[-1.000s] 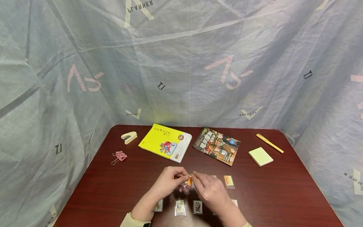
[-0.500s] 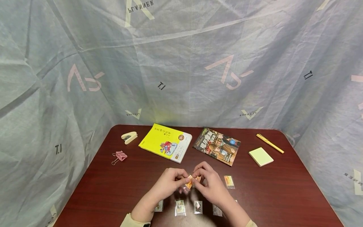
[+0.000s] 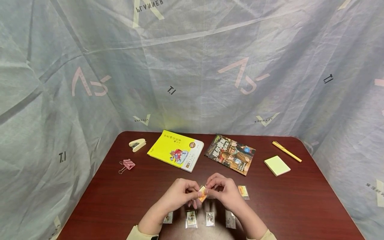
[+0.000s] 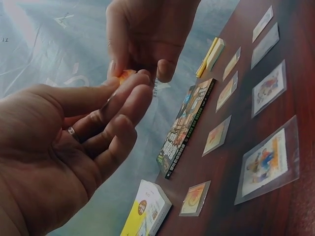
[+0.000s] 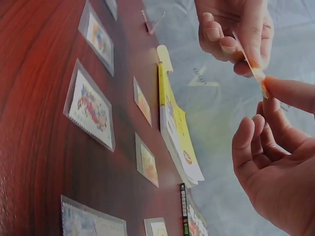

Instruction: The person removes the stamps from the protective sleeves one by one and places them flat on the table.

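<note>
In the head view an orange-and-yellow stamp [image 3: 203, 194] is held up over the table between both hands. My left hand [image 3: 182, 192] pinches its left side between thumb and fingers. On the other side, my right hand [image 3: 224, 192] grips it with thumb and forefinger. The right wrist view shows this stamp [image 5: 257, 74] nearly edge-on, with a thin clear strip toward the left hand. In the left wrist view the fingers mostly cover it. Below the hands lie several stamps in clear sleeves, among them one with figures [image 4: 264, 167] and another with a red design [image 5: 91, 110].
Behind the hands lie a yellow book [image 3: 175, 150] and a dark comic-style book [image 3: 230, 155]. A stapler [image 3: 137, 145] and a pink binder clip [image 3: 127, 164] sit at the left. On the right are a sticky-note pad [image 3: 277, 165] and a yellow pen [image 3: 286, 151].
My right hand's fingers, straighter and lying over the stamp's side at first, have bent and now pinch it. The stamp has tilted and shifted slightly right. My left hand has stayed nearly in place.
</note>
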The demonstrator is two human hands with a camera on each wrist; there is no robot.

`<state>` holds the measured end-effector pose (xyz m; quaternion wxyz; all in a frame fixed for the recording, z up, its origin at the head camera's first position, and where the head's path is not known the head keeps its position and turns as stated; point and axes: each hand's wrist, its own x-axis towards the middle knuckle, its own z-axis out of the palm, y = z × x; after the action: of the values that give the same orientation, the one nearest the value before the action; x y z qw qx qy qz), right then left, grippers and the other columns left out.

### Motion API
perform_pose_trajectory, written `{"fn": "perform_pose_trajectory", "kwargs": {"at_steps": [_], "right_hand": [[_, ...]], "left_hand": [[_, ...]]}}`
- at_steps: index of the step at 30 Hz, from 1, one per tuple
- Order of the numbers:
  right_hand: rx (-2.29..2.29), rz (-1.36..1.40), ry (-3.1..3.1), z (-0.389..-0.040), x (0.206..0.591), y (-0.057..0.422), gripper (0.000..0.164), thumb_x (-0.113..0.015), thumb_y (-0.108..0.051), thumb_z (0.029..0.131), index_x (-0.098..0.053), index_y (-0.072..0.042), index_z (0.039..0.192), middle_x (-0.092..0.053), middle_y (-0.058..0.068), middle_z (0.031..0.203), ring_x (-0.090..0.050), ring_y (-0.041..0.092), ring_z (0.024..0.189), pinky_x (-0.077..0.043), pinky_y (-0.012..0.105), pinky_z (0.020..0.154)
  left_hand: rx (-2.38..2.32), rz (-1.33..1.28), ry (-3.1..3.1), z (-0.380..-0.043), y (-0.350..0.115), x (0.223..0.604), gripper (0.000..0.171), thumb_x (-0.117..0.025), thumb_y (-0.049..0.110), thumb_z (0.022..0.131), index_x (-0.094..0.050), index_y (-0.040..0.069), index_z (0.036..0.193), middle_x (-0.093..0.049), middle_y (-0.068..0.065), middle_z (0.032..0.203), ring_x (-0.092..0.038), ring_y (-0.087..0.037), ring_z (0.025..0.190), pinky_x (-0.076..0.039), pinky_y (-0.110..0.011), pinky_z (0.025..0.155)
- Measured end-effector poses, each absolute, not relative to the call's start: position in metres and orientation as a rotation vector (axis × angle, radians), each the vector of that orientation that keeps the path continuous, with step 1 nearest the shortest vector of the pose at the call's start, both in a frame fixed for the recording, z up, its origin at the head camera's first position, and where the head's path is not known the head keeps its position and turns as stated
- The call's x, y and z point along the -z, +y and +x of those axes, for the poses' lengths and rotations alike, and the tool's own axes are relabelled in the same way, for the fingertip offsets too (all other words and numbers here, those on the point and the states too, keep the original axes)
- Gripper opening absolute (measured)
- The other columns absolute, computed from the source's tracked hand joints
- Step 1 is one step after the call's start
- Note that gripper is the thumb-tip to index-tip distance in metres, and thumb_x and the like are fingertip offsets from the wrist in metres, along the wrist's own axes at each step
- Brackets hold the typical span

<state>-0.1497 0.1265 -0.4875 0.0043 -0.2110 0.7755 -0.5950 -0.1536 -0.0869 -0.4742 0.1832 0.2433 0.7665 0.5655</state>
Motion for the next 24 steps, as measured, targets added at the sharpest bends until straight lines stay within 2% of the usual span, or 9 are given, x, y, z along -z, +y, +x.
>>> {"fn": "perform_pose_trajectory", "kwargs": {"at_steps": [2,8,13,18,24], "right_hand": [[1.905,-0.611,2.361,-0.15,0.488,0.126,0.009,-0.074,-0.013,0.078,-0.067,-0.009,0.076,-0.06,0.01,0.096,-0.058,0.016,0.074,-0.052,0.031,0.058],[1.936,-0.492,2.277,-0.148,0.481,0.124,0.009,-0.073,-0.008,0.079,-0.066,-0.003,0.076,-0.058,0.016,0.098,-0.058,0.017,0.076,-0.053,0.035,0.057],[1.881,-0.532,2.317,-0.142,0.463,0.121,0.008,-0.069,-0.005,0.082,-0.065,0.002,0.078,-0.056,0.023,0.102,-0.057,0.017,0.066,-0.051,0.033,0.051],[1.863,-0.538,2.283,-0.141,0.461,0.121,0.009,-0.068,-0.004,0.083,-0.065,0.003,0.079,-0.057,0.022,0.103,-0.057,0.012,0.062,-0.051,0.031,0.049],[1.783,-0.717,2.268,-0.143,0.462,0.125,0.003,-0.065,0.002,0.082,-0.067,0.002,0.081,-0.06,0.021,0.097,-0.057,0.011,0.06,-0.051,0.032,0.048]], "left_hand": [[-1.587,0.694,2.168,-0.153,-0.087,0.474,0.011,-0.064,0.019,0.088,-0.066,0.009,0.083,-0.07,-0.005,0.067,-0.063,-0.022,0.05,-0.048,-0.027,0.043],[-1.593,0.684,2.141,-0.153,-0.087,0.475,0.013,-0.065,0.02,0.088,-0.066,0.009,0.082,-0.069,-0.007,0.065,-0.06,-0.018,0.046,-0.045,-0.024,0.04],[-1.586,0.693,2.146,-0.153,-0.088,0.475,0.009,-0.068,0.018,0.086,-0.066,0.01,0.081,-0.069,-0.007,0.065,-0.062,-0.021,0.048,-0.046,-0.025,0.04],[-1.593,0.712,2.15,-0.153,-0.089,0.477,0.008,-0.07,0.016,0.084,-0.066,0.009,0.082,-0.069,-0.007,0.067,-0.062,-0.023,0.049,-0.047,-0.026,0.041],[-1.574,0.724,2.154,-0.151,-0.09,0.476,0.008,-0.069,0.014,0.084,-0.065,0.008,0.081,-0.068,-0.01,0.066,-0.061,-0.02,0.048,-0.045,-0.023,0.041]]}}
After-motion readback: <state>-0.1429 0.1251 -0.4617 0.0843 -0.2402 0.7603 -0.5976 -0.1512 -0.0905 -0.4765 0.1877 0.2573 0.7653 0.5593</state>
